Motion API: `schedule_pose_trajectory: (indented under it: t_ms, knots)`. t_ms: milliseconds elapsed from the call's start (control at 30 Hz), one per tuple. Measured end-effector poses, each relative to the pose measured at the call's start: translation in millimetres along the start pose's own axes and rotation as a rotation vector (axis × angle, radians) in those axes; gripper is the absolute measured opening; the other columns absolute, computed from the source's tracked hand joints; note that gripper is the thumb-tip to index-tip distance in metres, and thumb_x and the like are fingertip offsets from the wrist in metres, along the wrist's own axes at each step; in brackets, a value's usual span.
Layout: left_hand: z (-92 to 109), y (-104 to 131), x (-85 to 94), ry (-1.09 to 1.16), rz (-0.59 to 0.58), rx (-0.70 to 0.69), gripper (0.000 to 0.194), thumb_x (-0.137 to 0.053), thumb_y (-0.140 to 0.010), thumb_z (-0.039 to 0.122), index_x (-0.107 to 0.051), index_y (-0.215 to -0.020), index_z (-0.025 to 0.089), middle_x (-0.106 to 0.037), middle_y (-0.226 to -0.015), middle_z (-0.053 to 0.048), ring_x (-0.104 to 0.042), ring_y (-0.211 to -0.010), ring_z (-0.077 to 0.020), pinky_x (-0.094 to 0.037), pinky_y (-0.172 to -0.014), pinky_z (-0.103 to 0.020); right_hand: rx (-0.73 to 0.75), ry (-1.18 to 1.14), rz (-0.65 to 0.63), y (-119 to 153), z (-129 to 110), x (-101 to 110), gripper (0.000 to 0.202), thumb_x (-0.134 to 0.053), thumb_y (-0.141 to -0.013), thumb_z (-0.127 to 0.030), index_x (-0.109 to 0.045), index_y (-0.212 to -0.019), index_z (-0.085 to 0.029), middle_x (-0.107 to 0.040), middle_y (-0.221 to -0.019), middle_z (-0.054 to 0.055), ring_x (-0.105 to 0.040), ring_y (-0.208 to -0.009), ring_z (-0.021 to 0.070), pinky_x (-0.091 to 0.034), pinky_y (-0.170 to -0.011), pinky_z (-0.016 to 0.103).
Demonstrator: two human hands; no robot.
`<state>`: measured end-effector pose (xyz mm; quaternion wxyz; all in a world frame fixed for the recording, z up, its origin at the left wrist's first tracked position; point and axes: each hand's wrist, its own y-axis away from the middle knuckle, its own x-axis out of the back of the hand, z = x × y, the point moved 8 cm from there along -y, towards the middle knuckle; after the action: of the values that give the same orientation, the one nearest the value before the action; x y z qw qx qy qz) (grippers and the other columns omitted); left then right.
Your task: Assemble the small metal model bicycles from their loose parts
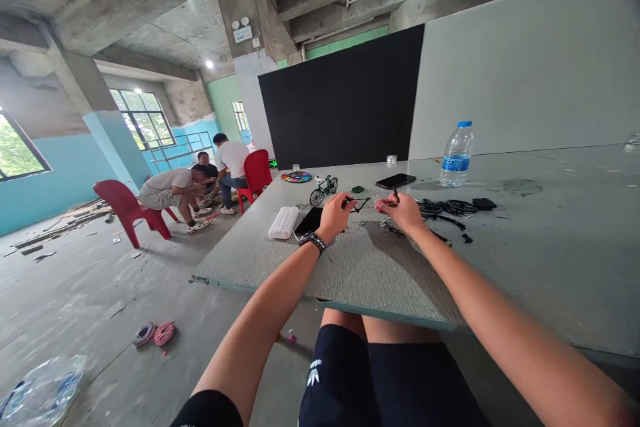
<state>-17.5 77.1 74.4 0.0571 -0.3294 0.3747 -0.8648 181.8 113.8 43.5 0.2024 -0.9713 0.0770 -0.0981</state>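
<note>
A green model bicycle (324, 190) stands upright on the surface (350, 273). My left hand (335, 217) is on my side of the bicycle and slightly to its right, fingers drawn in, thumb and fingertips pinching a thin black frame piece (363, 204), which juts out to the right of the bicycle. My right hand (404, 213) is farther to the bicycle's right, fingers curled close together around a dark slim piece (395, 192) whose end pokes up past them; what it is, I cannot make out. My hands are near each other but apart. Small silvery parts (391, 225) lie to the right of the bicycle and nearer me, partly hidden by my right hand, and black cables (445, 207) lie well to its right. A small green piece (357, 189) sits just right of the bicycle, with a black phone (396, 181) beyond that. In front of the bicycle, on its left, is a white case (283, 222)
</note>
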Motion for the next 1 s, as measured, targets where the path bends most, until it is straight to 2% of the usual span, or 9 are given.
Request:
schedule_pose_trajectory:
  t_ms: [167,267,367,467,567,633,800,1000]
  knots:
    - [5,1,-7.9,0.042,-0.103,-0.026,0.017,-0.054,-0.098,0.032,-0.065,-0.099,0.019,-0.068,-0.086,-0.002,-0.058,-0.078,-0.0142,-0.043,-0.076,-0.024,0.052,0.026,0.008,3,-13,2,0.059,-0.080,-0.066,-0.061,-0.032,-0.070,-0.028,-0.074,-0.083,0.009,-0.074,-0.083,0.0313,-0.061,-0.076,0.044]
    - [8,3,-12.5,0.044,-0.179,-0.025,0.019,-0.051,-0.099,0.033,-0.065,-0.104,0.020,-0.069,-0.086,-0.002,-0.060,-0.077,-0.0146,-0.044,-0.076,-0.024,0.060,-0.070,-0.031,4,-18,-3,0.064,-0.082,-0.060,-0.064,-0.030,-0.070,-0.028,-0.074,-0.085,0.008,-0.074,-0.085,0.0317,-0.061,-0.082,0.048]
    - [11,6,-17.1,0.050,-0.232,-0.045,0.021,-0.051,-0.099,0.034,-0.066,-0.106,0.022,-0.071,-0.093,-0.004,-0.064,-0.085,-0.0162,-0.047,-0.082,-0.026,0.040,-0.218,-0.107,5,-19,-13,0.070,-0.085,-0.054,-0.066,-0.029,-0.071,-0.028,-0.075,-0.087,0.006,-0.074,-0.088,0.0306,-0.060,-0.090,0.050]
    - [16,6,-16.5,0.055,-0.194,-0.132,0.018,-0.057,-0.097,0.033,-0.068,-0.104,0.021,-0.069,-0.110,-0.007,-0.064,-0.102,-0.0181,-0.047,-0.093,-0.029,0.032,-0.319,-0.141,8,-21,-18,0.072,-0.086,-0.051,-0.066,-0.029,-0.071,-0.028,-0.075,-0.085,0.004,-0.074,-0.088,0.0288,-0.058,-0.094,0.050]
    - [19,5,-11.9,0.054,-0.120,-0.204,0.016,-0.060,-0.095,0.031,-0.069,-0.100,0.019,-0.065,-0.122,-0.010,-0.059,-0.115,-0.0196,-0.044,-0.102,-0.031,0.032,-0.321,-0.133,9,-22,-18,0.071,-0.087,-0.051,-0.065,-0.029,-0.071,-0.028,-0.074,-0.082,0.003,-0.075,-0.087,0.0288,-0.058,-0.095,0.050]
    - [22,6,-12.0,0.062,-0.133,-0.229,0.016,-0.059,-0.095,0.030,-0.070,-0.100,0.020,-0.067,-0.119,-0.009,-0.060,-0.114,-0.0192,-0.044,-0.102,-0.032,0.042,-0.320,-0.140,10,-23,-18,0.071,-0.086,-0.052,-0.066,-0.029,-0.071,-0.028,-0.074,-0.083,0.004,-0.074,-0.091,0.0299,-0.058,-0.095,0.050]
    - [24,7,-16.0,-0.013,-0.209,-0.201,0.022,-0.063,-0.093,0.038,-0.074,-0.089,0.019,-0.073,-0.092,-0.006,-0.065,-0.091,-0.0195,-0.048,-0.089,-0.031,0.048,-0.299,-0.189,10,-23,-22,0.067,-0.083,-0.058,-0.068,-0.031,-0.070,-0.027,-0.074,-0.090,0.005,-0.073,-0.096,0.0286,-0.060,-0.093,0.046]
    - [21,7,-19.6,-0.071,-0.231,-0.167,0.026,-0.063,-0.092,0.042,-0.076,-0.089,0.020,-0.074,-0.089,-0.006,-0.064,-0.087,-0.0193,-0.047,-0.085,-0.029,0.043,-0.230,-0.165,10,-22,-21,0.067,-0.079,-0.060,-0.072,-0.030,-0.070,-0.027,-0.073,-0.085,0.006,-0.073,-0.094,0.0289,-0.060,-0.088,0.044]
